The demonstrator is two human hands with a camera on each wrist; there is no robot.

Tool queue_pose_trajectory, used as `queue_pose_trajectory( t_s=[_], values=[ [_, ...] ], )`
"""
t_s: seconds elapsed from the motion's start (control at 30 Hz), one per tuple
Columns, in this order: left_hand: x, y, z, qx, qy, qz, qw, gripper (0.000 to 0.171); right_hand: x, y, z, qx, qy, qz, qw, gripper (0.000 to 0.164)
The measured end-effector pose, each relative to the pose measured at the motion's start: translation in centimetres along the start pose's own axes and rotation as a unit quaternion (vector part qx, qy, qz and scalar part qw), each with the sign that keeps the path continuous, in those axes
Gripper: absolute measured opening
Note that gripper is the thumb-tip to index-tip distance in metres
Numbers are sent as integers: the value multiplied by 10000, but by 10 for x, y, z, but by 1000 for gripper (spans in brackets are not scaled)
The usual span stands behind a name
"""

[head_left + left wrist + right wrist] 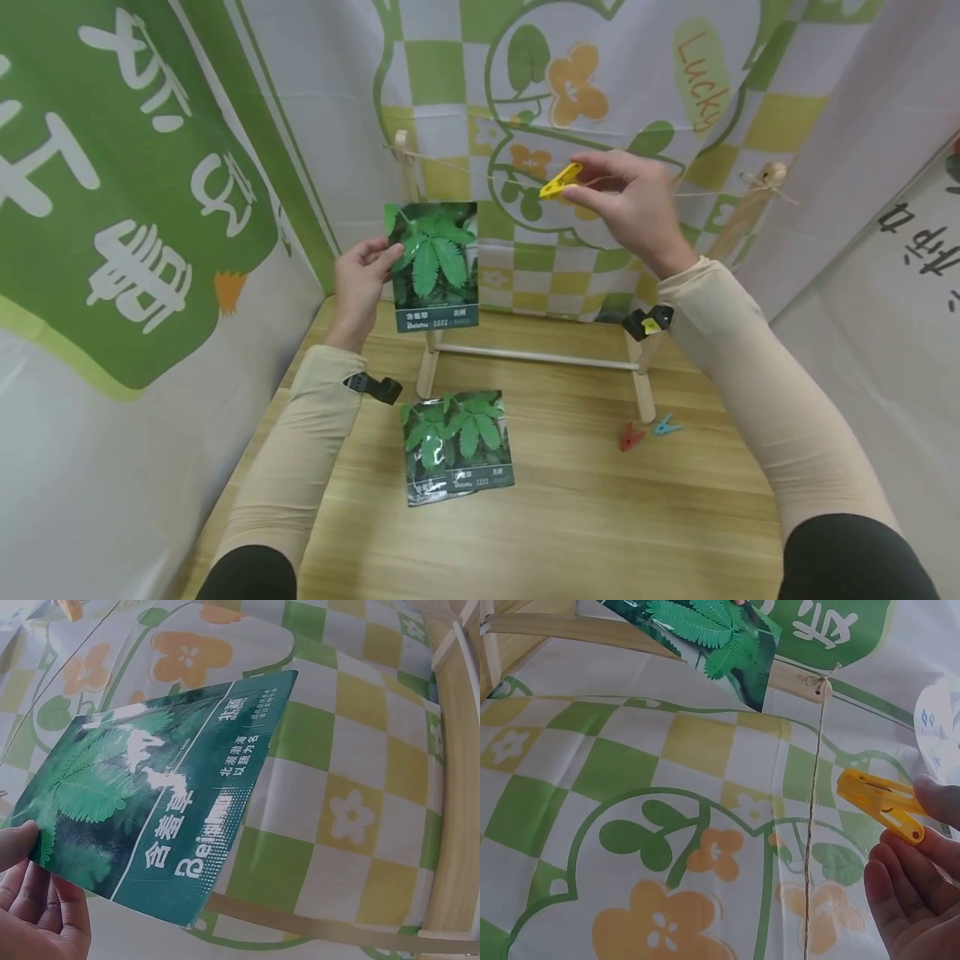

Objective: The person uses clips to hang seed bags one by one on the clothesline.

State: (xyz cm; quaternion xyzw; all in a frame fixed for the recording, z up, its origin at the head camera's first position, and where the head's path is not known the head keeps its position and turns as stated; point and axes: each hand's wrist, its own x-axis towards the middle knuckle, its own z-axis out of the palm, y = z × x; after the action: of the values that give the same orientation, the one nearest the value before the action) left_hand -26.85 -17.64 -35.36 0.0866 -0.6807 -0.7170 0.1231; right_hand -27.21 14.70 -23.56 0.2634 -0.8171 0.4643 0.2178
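My left hand [362,279] pinches a green seed packet [433,267] by its left edge, between thumb and fingers. The packet hangs upright in front of the stand, its leaf picture facing me. In the left wrist view the packet [157,787] appears tilted, with the thumb on its face. My right hand [633,200] pinches a yellow clothespin [561,180] by its handle end, close to the string [690,195]. In the right wrist view, the yellow clothespin [881,804] points toward the string [814,802], and a gap shows between them.
The string runs between two wooden posts [408,171] of a stand with a low crossbar [525,357]. Two overlapping seed packets [480,442] lie on the wooden table [570,533]. A red clothespin [630,436] and a blue clothespin [666,425] lie near the stand's right foot.
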Motion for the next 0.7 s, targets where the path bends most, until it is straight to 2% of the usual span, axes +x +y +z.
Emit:
queue_pose_trajectory(
  t_s=[0.1, 0.33, 0.7],
  values=[
    [1, 0, 3, 19, -9, -51, 10000, 22, 6, -3, 5, -72, -83, 78, 9999, 35],
    [3, 0, 10, 102, -72, -90, 9999, 36, 17, -10, 14, -191, -219, 153, 9995, 35],
    [11, 6, 21, 15, -136, 58, 9999, 28, 33, -14, 30, -640, -484, 56, 9968, 34]
  ],
)
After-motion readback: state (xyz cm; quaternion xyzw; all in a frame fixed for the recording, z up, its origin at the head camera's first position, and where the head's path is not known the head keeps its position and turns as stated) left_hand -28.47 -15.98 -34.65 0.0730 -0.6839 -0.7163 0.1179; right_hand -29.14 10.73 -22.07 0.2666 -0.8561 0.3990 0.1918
